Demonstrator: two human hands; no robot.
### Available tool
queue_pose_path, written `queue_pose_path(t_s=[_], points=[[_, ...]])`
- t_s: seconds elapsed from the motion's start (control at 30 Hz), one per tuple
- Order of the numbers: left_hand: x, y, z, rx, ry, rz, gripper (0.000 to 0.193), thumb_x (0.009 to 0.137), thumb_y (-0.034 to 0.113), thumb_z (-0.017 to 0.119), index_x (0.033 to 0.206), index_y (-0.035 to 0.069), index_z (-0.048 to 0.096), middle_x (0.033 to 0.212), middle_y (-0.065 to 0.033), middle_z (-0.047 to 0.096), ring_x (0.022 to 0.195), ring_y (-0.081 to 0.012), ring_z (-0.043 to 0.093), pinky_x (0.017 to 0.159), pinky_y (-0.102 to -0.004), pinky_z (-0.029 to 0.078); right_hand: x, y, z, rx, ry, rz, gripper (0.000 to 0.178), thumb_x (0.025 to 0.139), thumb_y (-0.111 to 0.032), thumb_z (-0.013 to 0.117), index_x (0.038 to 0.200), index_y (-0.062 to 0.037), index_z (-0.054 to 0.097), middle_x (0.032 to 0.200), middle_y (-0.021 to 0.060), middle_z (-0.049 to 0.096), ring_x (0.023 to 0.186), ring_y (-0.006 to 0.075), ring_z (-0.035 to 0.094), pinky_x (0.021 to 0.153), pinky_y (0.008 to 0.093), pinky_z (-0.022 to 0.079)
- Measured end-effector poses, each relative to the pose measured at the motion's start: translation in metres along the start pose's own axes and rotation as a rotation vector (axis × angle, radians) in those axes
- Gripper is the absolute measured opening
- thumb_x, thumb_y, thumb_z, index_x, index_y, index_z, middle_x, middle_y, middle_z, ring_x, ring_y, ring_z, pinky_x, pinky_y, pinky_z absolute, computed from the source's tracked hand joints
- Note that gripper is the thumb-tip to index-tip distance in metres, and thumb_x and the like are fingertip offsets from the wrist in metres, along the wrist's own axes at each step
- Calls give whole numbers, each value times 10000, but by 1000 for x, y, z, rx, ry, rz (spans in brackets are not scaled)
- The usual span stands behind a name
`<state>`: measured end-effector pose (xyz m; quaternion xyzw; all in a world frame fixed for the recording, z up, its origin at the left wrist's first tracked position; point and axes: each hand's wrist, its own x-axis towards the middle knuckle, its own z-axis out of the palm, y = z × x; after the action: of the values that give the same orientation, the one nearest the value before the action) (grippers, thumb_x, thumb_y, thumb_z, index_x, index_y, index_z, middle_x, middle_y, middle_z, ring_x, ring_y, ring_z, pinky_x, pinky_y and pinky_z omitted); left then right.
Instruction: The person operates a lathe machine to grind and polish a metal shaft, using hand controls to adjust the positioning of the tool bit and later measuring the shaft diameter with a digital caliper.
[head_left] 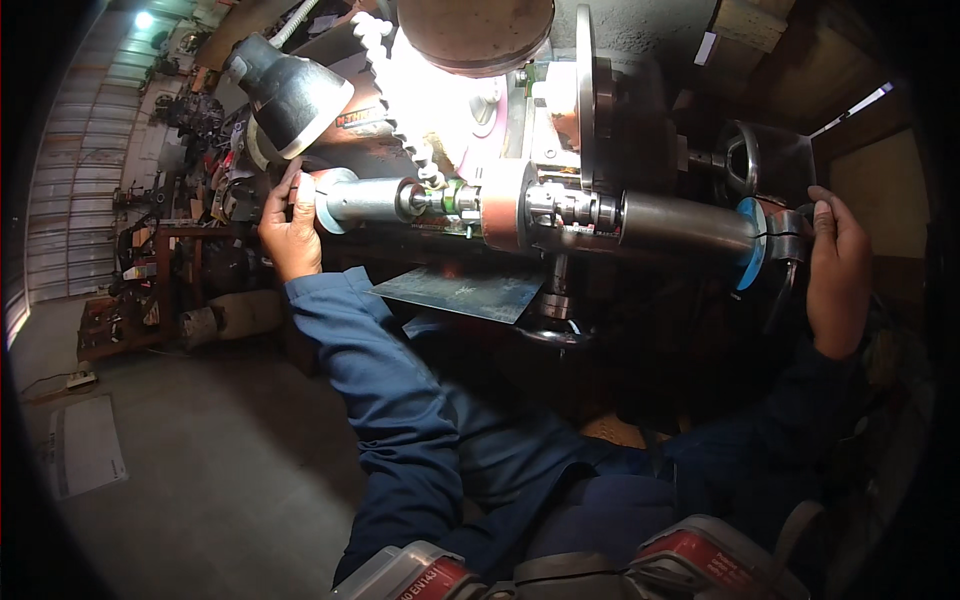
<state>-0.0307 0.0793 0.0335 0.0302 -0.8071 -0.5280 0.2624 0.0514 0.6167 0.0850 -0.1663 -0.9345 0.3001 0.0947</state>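
My left hand [292, 228] is closed at the rim of a round end disc [332, 200] on the left of a horizontal spindle assembly. From that disc a grey cylinder [375, 200] runs right toward a small metal shaft and a reddish-brown ring-shaped block [505, 205]. Farther right lies a longer steel cylinder [685, 228] with a blue flange [750, 243] and a split metal clamp [785, 237]. My right hand [838, 270] is closed beyond the clamp, its fingers curled at a small dark part whose kind I cannot make out.
A lit black lamp [290, 95] glares over a pale grinding wheel [485, 110]. Below the spindle are a flat metal sheet [460, 290] and a handwheel [558, 333]. Shelves with clutter [135, 260] stand left; a respirator [690, 560] shows at the lower edge.
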Motion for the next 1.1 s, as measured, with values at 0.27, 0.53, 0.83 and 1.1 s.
queue_pose_path(t_s=[0.27,0.53,0.83,1.1], points=[[3,-2,1,35,-20,53,288,906,154,667,1111,-45,635,1216,-124,632,999,-121,598,908,-273,469,-30,11,23,131,347,-201,321,1001,-129,406,1195,40,597,1123,186,656,1061,253,630,922,326,470],[5,0,3,0,5,-18,270,884,151,694,1060,-49,652,1195,-170,636,1040,-162,592,914,-297,468,-43,35,49,328,527,-366,347,1016,-133,354,1224,48,564,1177,175,628,1126,270,589,981,355,436],[0,2,0,2,0,-2,265,892,148,684,1067,-48,651,1199,-148,638,1013,-139,593,905,-278,470,-21,12,16,111,227,-155,331,1014,-177,396,1198,6,600,1140,159,647,1078,237,607,944,327,446],[1,-4,-1,-3,-19,40,271,899,156,674,1085,-39,647,1256,-146,608,998,-132,603,904,-279,473,-2,10,4,100,29,-2,337,1014,-206,413,1179,22,598,1071,164,654,960,215,634,854,306,486]])
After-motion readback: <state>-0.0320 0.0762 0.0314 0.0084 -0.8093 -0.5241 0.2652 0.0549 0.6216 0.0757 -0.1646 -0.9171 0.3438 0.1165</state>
